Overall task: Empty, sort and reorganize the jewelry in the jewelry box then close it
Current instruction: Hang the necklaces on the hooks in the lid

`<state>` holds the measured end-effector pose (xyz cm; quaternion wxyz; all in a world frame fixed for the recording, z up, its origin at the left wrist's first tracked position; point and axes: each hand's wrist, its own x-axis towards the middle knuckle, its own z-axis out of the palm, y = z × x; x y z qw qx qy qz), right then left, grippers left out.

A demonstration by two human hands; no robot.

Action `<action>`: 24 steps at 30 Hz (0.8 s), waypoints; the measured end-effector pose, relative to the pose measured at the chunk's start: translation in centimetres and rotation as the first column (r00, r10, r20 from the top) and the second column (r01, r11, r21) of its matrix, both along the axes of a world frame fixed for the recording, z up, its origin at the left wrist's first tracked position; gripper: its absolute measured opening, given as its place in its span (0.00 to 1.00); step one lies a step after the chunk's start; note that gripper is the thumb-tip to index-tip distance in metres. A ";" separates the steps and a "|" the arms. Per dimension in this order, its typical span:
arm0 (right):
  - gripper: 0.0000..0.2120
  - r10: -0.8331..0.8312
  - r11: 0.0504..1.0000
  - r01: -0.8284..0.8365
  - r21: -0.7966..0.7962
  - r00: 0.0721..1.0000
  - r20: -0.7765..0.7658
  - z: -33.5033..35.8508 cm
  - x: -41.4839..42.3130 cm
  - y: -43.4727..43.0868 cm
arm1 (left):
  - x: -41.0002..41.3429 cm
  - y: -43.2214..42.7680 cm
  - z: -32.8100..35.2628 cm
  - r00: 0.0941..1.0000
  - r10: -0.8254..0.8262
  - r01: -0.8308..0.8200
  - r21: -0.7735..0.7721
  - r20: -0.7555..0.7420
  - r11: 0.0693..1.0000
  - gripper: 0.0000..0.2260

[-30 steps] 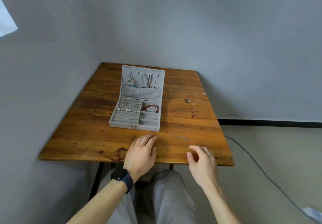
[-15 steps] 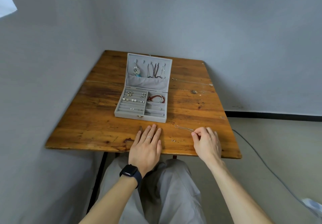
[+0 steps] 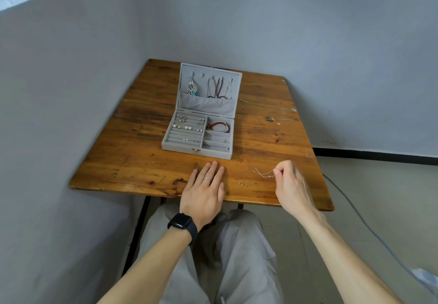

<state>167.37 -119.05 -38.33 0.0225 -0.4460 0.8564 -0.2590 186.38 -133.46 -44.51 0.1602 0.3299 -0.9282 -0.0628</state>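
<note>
My left hand (image 3: 204,193) lies flat w/ fingers straight on bench (image 3: 132,161), near open jewelry box (image 3: 201,123); right hand (image 3: 290,183) pinches thin chain (image 3: 262,173).

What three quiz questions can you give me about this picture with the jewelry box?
1. True or false: the jewelry box is closed.
2. What does the right hand pinch? A) a thin chain B) a red bracelet C) a pearl earring
3. Fill in: the left hand lies flat on the wooden ____.
Key: 1 false, it stands open; 2 A; 3 table.
</note>
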 end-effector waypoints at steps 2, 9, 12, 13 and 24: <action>0.01 -0.031 0.999 0.033 -0.022 0.996 0.086 0.4 -0.3 0.7 | 0.0 -0.2 0.2 1.000 -0.004 0.004 0.008 0.006 1.000 0.22; 0.10 -0.170 0.970 0.225 -0.091 0.898 0.405 1.6 -2.9 2.4 | -1.3 -1.2 3.9 0.988 -0.154 0.152 0.098 0.019 0.984 0.21; 0.09 -0.182 0.954 0.268 -0.133 0.873 0.452 2.4 -4.4 2.5 | -4.3 -1.7 6.5 0.968 -0.251 0.249 0.076 0.020 0.965 0.21; 0.10 -0.183 0.950 0.276 -0.145 0.870 0.457 2.8 -4.9 2.5 | -5.6 -1.9 7.1 0.962 -0.272 0.270 0.071 0.020 0.960 0.21; 0.08 -0.188 0.926 0.311 -0.215 0.872 0.452 5.4 -14.3 -2.1 | -20.5 -5.5 7.0 0.924 -0.339 0.309 0.177 0.179 0.934 0.23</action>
